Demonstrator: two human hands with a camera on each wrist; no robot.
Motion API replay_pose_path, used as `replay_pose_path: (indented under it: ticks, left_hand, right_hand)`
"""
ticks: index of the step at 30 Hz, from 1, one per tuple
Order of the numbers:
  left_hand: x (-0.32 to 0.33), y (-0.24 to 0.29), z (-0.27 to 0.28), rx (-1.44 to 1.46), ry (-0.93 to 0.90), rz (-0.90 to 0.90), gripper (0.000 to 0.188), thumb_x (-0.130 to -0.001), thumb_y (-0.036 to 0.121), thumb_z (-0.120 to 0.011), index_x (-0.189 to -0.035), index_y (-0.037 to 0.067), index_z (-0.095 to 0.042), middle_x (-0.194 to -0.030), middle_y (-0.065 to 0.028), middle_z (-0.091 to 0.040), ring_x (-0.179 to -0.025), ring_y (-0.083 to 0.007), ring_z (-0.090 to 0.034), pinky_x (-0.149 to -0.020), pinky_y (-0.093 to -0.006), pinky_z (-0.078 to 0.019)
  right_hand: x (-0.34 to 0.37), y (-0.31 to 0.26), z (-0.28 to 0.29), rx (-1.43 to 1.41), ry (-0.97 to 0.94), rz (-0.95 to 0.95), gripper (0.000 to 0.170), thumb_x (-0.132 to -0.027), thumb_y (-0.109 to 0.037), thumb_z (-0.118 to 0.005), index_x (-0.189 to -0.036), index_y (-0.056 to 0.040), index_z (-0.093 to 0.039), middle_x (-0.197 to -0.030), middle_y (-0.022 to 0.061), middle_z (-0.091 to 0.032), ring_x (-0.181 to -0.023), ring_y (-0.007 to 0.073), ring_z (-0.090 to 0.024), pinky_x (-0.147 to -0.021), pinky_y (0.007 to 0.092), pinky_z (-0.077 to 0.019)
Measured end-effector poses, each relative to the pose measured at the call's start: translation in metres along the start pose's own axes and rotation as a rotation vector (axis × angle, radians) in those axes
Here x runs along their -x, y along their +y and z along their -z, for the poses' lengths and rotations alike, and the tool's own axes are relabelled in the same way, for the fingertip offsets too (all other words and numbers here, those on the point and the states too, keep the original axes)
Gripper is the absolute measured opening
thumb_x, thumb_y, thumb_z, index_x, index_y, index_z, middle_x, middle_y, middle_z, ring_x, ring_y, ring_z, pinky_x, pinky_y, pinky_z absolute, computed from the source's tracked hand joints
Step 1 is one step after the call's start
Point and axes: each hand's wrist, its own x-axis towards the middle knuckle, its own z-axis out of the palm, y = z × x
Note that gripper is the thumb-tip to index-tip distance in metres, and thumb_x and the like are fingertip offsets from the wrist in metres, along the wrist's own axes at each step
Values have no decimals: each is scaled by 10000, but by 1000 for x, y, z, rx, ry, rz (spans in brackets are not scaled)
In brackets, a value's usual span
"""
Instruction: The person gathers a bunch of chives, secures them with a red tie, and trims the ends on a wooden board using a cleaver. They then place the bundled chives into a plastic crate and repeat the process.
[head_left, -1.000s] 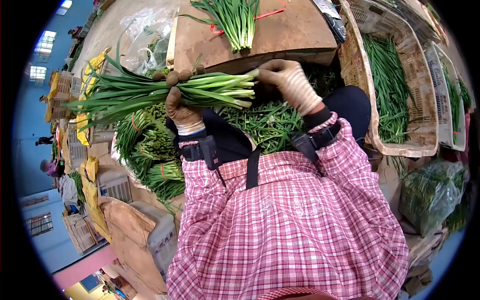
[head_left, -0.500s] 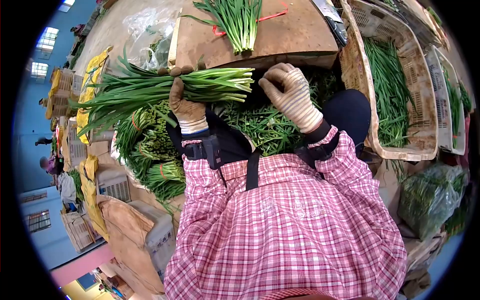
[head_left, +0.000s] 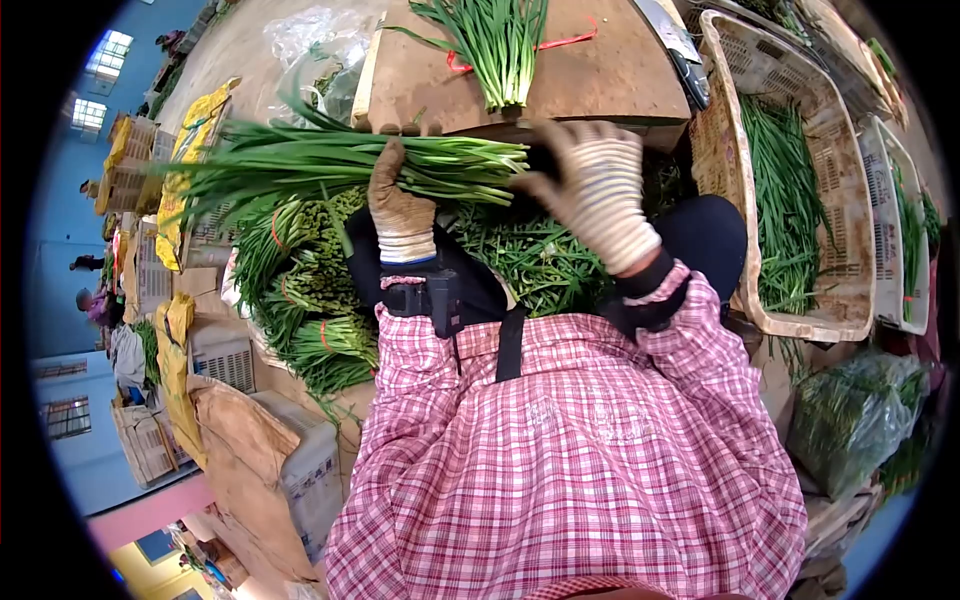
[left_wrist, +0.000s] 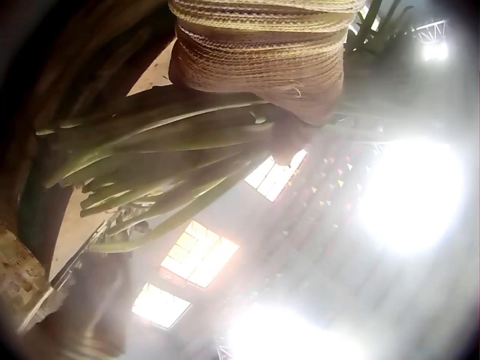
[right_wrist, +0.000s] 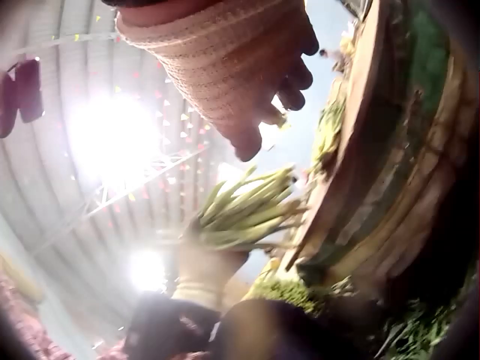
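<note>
change, nearest first: the right hand [head_left: 600,180] has come off the pale stalk ends, and its fingers have spread since the earlier pinch there. as i read it, this leaves the long green bunch [head_left: 330,160] borne by the left hand [head_left: 405,205] alone, its ends free to be got at. fingers: left is wrapped round the bunch near its middle, thumb across the near side, fingertips over the far side. right is released, thumb set apart from the fingers and just beside the cut ends; blur in the head view, so contact with them cannot be told. the bunch lies roughly level above the lap, leaves toward the person's left, ends toward the right hand. below it, loose green pieces [head_left: 545,265]; by the left knee, bundles with red bands [head_left: 330,345]. beyond, on a brown board [head_left: 620,80], a second bunch [head_left: 505,55] lies across a red strip [head_left: 568,42]. to the right, a crate [head_left: 810,328] holds more long leaves.
</note>
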Motion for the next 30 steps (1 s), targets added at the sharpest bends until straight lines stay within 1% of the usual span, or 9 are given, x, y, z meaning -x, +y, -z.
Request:
replay_pose_path:
  ticks: [7,10,13,17,19,21,25,27,30]
  left_hand:
    - [-3,8,7,-150,200,-30,322,-847,36,-624,-1161,90,-575,-1054,-55,-634,-963,-230,-634,-894,-480,-527]
    - [-8,13,11,-28,155,-98,296,-840,53,-638,-1122,111,-571,-1003,-73,-647,-945,-221,-630,-946,-496,-496]
    - [-10,-4,21,-389,252,-167,268,-840,79,-645,-1102,93,-593,-988,-70,-650,-951,-223,-627,-946,-467,-500]
    - [5,-20,-21,-246,328,14,226,-792,66,-694,-1012,27,-661,-972,-46,-632,-905,-195,-610,-832,-365,-515]
    - [4,-26,-50,-216,545,50,289,-784,-8,-633,-1071,7,-657,-1006,-87,-660,-902,-250,-631,-804,-364,-514]
    - [12,-33,-31,-1780,-87,-567,379,-751,-97,-549,-1099,10,-653,-1043,-156,-671,-926,-316,-643,-828,-369,-511]
    - [-37,-38,-60,-1375,-638,-436,426,-788,-66,-556,-1195,58,-586,-1098,-150,-653,-966,-298,-640,-839,-353,-524]
    - [-31,-29,-107,-441,-287,424,455,-841,25,-607,-1275,101,-496,-1185,-84,-596,-1011,-236,-622,-806,-362,-537]
    - [-36,-48,-67,-529,-227,412,543,-892,75,-596,-1389,58,-378,-1260,-84,-550,-1176,-225,-520,-976,-418,-416]
  right_hand:
    - [5,57,-1,-93,-41,79,118,-782,-124,-598,-830,-127,-706,-695,107,-647,-663,296,-633,-621,404,-506]
    - [15,127,22,626,-630,-288,224,-833,-256,-598,-948,-100,-710,-925,143,-693,-806,299,-670,-662,407,-521]
    - [-15,56,34,193,-375,-268,906,-636,-548,-757,-1321,-36,-459,-1258,202,-538,-1112,359,-550,-908,548,-401]
    - [-4,-33,-14,5,-209,57,1158,-480,-537,-848,-1388,-18,-351,-1307,218,-471,-1291,368,-397,-1043,533,-275]
    - [2,-38,-38,-52,-190,-53,1074,-555,-425,-850,-1405,-22,-331,-1291,196,-491,-1284,351,-408,-1032,544,-277]
    - [-1,-22,-52,-236,-359,-270,799,-658,-196,-773,-1344,-41,-393,-1073,175,-626,-1040,366,-595,-901,440,-450]
    - [-6,17,-49,-620,-155,-371,512,-689,-117,-712,-1141,13,-511,-783,167,-662,-698,321,-652,-630,391,-520]
    - [-19,36,-1,-1243,-506,-553,274,-781,-141,-663,-1003,-3,-583,-727,87,-627,-588,160,-609,-535,294,-483]
    - [-4,67,6,-1644,-600,-758,258,-811,-142,-647,-1005,14,-578,-754,106,-628,-598,176,-602,-543,313,-481]
